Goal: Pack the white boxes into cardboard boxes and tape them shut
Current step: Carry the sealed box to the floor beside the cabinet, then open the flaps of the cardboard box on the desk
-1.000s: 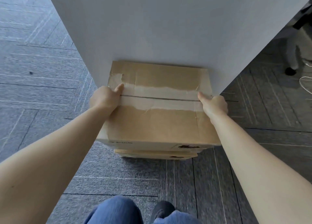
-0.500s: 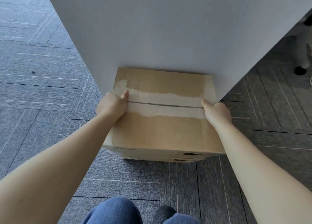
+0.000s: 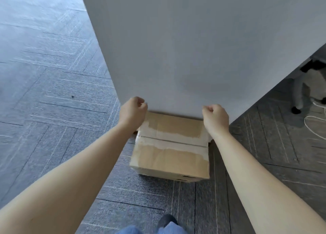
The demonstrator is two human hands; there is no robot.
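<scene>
A closed cardboard box (image 3: 169, 157) sits on the grey carpet, its far edge against a white panel (image 3: 176, 48). A torn pale strip and a seam run across the box's top. My left hand (image 3: 133, 112) hovers above the box's far left corner with its fingers curled and nothing in them. Over the far right corner, my right hand (image 3: 216, 118) is also curled into a loose fist and holds nothing. Neither hand touches the box. No white boxes are in view.
The white panel rises straight behind the box. At the right stand grey chair legs with a black caster (image 3: 296, 101), and a white cable (image 3: 315, 126) lies on the floor. My dark shoe (image 3: 166, 223) is near the bottom edge.
Both hands have let go of the box's sides and risen above it with fingers curled. The box now rests lower, on the floor, and my view has pulled back.
</scene>
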